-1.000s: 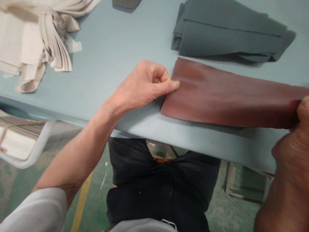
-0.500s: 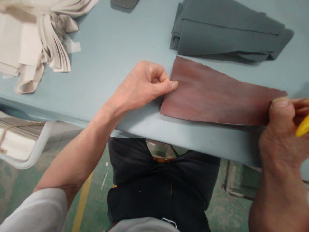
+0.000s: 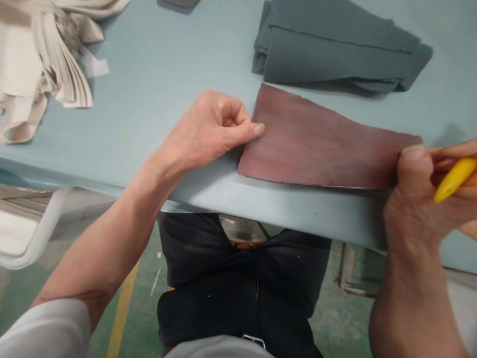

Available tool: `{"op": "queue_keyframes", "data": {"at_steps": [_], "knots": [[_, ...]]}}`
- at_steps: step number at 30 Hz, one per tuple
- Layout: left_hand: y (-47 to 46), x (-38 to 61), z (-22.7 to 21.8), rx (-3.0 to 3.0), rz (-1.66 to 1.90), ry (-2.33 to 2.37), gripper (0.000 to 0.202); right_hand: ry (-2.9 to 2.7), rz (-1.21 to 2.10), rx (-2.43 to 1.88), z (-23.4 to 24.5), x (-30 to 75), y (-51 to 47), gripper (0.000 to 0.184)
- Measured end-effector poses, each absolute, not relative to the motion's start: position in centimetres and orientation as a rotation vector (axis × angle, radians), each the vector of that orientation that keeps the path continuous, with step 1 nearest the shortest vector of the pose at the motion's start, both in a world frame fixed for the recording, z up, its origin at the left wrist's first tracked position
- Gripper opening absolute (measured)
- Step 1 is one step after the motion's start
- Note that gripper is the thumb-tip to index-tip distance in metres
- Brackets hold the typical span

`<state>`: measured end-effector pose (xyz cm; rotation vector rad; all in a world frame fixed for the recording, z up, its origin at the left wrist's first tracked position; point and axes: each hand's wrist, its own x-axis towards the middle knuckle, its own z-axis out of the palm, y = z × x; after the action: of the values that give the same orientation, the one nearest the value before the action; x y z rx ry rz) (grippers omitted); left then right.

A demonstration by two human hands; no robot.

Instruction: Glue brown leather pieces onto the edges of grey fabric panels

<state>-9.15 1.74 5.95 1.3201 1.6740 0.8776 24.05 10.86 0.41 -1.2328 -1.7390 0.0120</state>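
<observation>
A reddish-brown sheet, looking like leather [image 3: 320,144], is stretched between my two hands just over the table's front edge. My left hand [image 3: 216,130] pinches its left end, thumb on top and fingers curled beneath. At the right end, my right hand [image 3: 421,194] grips the sheet under its thumb. A yellow tool or handle [image 3: 456,179] also sits in that hand; its far end runs out of view, so its kind is unclear. Behind the sheet lies a stack of dark grey-green pieces [image 3: 335,44].
Cream strips and pieces [image 3: 59,54] are heaped at the table's [image 3: 149,64] back left. A small dark piece [image 3: 179,5] lies at the top edge. Below the table on the left stands a white bin [image 3: 40,233] with flat pieces inside.
The whole view has shifted slightly, so things sit further left in the picture. More of the yellow object shows in my right hand. Both hands keep their hold on the sheet.
</observation>
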Motion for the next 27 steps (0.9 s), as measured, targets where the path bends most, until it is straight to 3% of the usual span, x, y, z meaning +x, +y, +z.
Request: {"op": "queue_keyframes", "data": {"at_steps": [11,27], "knots": [[1.9,-8.7,6.7,1.317,0.817,1.794,0.034,-1.726,0.255,-1.058,1.0,24.1,9.7,0.027],[1.5,-8.2,6.8,1.294,0.753,2.072,0.046,-1.744,0.322,-1.088,1.7,23.4,9.1,0.018]]}}
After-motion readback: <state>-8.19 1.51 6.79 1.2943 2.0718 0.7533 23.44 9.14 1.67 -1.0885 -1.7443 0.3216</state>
